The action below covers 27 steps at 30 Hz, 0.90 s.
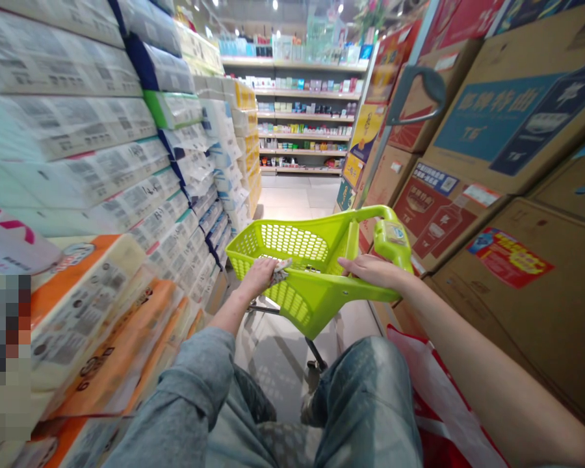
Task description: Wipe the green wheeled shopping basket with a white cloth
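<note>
A lime-green shopping cart point(316, 305) with a perforated plastic basket stands sideways in front of my knees. My left hand point(260, 275) is closed around a crumpled greyish-white cloth point(281, 272), pressed against the basket's near rim. Further right, my right hand point(370, 269) lies over the rim below the cart's handle point(392, 237), fingers curled onto the edge. The palm and most of its fingertips are hidden. A thin metal leg with a caster point(316, 364) shows under the basket.
Tall stacks of wrapped tissue packs point(78, 123) line the left, with orange packs point(107, 344) close by my left arm. Cardboard cartons point(497, 123) rise on the right beside a grey metal handle point(422, 97). A red-and-white bag point(439, 403) sits by my right knee. Stocked shelves point(302, 117) stand beyond.
</note>
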Available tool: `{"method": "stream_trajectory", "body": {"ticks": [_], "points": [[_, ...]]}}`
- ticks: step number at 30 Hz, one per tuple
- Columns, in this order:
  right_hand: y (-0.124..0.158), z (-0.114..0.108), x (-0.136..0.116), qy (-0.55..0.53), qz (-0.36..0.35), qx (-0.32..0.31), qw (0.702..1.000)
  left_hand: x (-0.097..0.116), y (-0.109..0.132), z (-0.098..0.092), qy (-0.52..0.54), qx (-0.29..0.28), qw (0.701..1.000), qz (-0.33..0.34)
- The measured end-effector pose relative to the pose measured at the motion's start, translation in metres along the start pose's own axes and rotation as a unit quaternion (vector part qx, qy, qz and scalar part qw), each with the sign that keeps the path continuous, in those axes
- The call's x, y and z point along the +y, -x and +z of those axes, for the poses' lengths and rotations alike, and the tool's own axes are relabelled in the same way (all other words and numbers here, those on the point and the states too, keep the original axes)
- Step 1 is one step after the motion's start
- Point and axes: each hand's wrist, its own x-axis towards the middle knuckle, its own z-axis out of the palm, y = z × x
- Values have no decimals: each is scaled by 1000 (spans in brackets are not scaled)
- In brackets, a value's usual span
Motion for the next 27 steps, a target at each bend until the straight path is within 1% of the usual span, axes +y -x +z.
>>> {"method": "stream_trajectory", "body": {"ticks": [2, 3, 4, 6, 8, 9, 11, 15, 17, 18, 20, 22, 23, 25, 27], "points": [[0, 1, -2, 9, 5, 3, 1000, -10, 4, 0, -15, 6, 1000, -22], [-1, 1, -3, 20, 10, 5, 1000, -12, 6, 1, -22, 10, 999, -33], [-1, 2, -5, 37, 14, 6, 999, -11, 7, 3, -28, 16, 998, -48], [-2, 3, -8, 72, 14, 3, 997, -2, 7, 7, -40, 34, 995, -84], [-2, 3, -11, 98, 4, -3, 995, 14, 6, 11, -42, 55, 991, -110], [-2, 3, -12, 106, -2, -4, 994, 25, 4, 13, -37, 64, 991, -113], [-1, 3, -15, 114, -8, -2, 993, 51, 0, 15, -10, 76, 992, -97], [2, 2, -22, 129, -13, -2, 992, 104, -6, 17, 70, 125, 988, -54], [3, 3, -24, 135, -13, -2, 991, 122, -7, 17, 108, 149, 982, -49], [3, 3, -25, 135, -11, -1, 991, 127, -6, 17, 128, 159, 978, -48], [4, 3, -25, 133, -5, -1, 991, 130, -3, 17, 168, 177, 968, -55], [4, 4, -24, 127, 2, -4, 992, 123, 4, 18, 216, 202, 952, -79], [4, 4, -24, 123, 4, -6, 992, 117, 9, 19, 238, 220, 940, -106], [4, 4, -23, 120, 5, -8, 993, 102, 19, 23, 265, 259, 909, -192], [3, 4, -23, 121, 6, -10, 993, 84, 29, 27, 258, 287, 871, -305]]}}
